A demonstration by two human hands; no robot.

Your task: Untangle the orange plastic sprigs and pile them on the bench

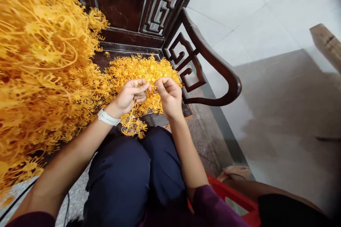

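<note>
My left hand (129,95), with a white watch band (108,117) on its wrist, is closed around a yellow plastic flower stem. Part of that stem (130,120) hangs below the fingers toward a small clump of yellow pieces (134,127) above my knees. Close beside it, my right hand (169,96) pinches a small yellow plastic flower piece (153,87) between thumb and fingertips. Its exact shape is partly hidden by the fingers. Just behind both hands, a pile of loose yellow flower pieces (141,66) covers the seat of a dark wooden chair.
A tall heap of yellow plastic flowers on stems (45,64) fills the left side. The chair's curved armrest (213,53) and carved back (122,0) stand beyond the pile. Another person's arm (247,188) is at lower right, near a red plastic stool (239,202).
</note>
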